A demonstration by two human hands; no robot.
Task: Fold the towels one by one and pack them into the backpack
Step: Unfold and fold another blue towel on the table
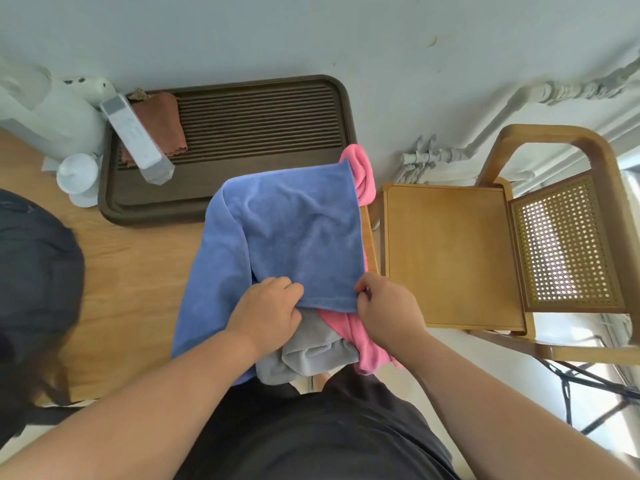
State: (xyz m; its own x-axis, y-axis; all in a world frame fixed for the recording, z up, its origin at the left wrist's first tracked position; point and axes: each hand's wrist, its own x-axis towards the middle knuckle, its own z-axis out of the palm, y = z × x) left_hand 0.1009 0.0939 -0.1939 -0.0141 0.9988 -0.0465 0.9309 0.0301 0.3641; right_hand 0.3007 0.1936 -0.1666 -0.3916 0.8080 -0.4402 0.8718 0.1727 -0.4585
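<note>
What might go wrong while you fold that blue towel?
The grey towel and pink towel hang over the near edge of the table, under the blue towel; tugging it might drag them off. The left hand and right hand hold only its near edge, and its left side lies bunched, so the fold may come out crooked.
</note>
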